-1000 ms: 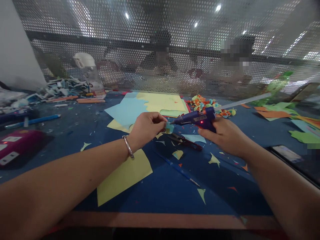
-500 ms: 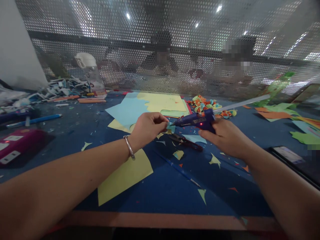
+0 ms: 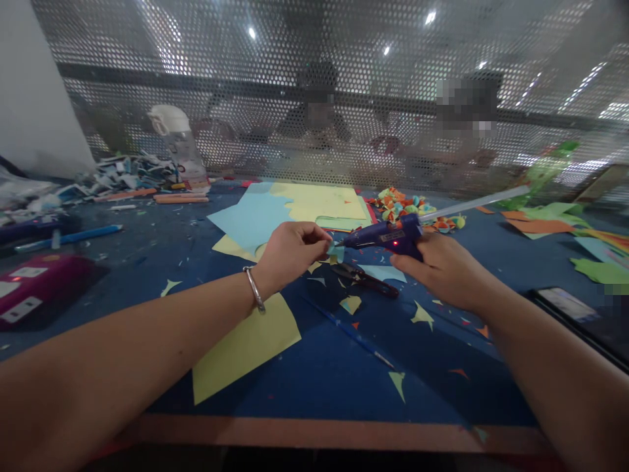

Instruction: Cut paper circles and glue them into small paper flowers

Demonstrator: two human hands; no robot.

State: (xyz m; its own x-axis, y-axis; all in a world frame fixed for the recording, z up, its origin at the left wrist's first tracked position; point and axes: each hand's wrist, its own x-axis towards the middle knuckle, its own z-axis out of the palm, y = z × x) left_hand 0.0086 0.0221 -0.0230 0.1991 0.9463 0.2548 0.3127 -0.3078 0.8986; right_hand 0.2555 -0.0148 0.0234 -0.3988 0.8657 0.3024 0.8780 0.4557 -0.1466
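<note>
Wrapped round the handle of a dark blue glue gun (image 3: 378, 235) is my right hand (image 3: 439, 265). A long clear glue stick (image 3: 476, 202) juts from the gun's back, and a small red light glows on its side. My left hand (image 3: 297, 252) pinches a small light blue paper piece (image 3: 337, 250) between thumb and fingers. The gun's nozzle meets that piece or is just above it; I cannot tell which. Below the hands lie dark-handled scissors (image 3: 368, 278) and a thin blue stick (image 3: 348, 330). A yellow paper sheet (image 3: 250, 347) lies under my left forearm.
Blue and yellow sheets (image 3: 255, 213) lie behind my hands, beside a heap of small coloured paper pieces (image 3: 398, 203). A bottle (image 3: 184, 151) stands back left, a magenta power strip (image 3: 44, 285) at left, a phone (image 3: 570, 308) at right. Behind is a perforated screen (image 3: 236, 85).
</note>
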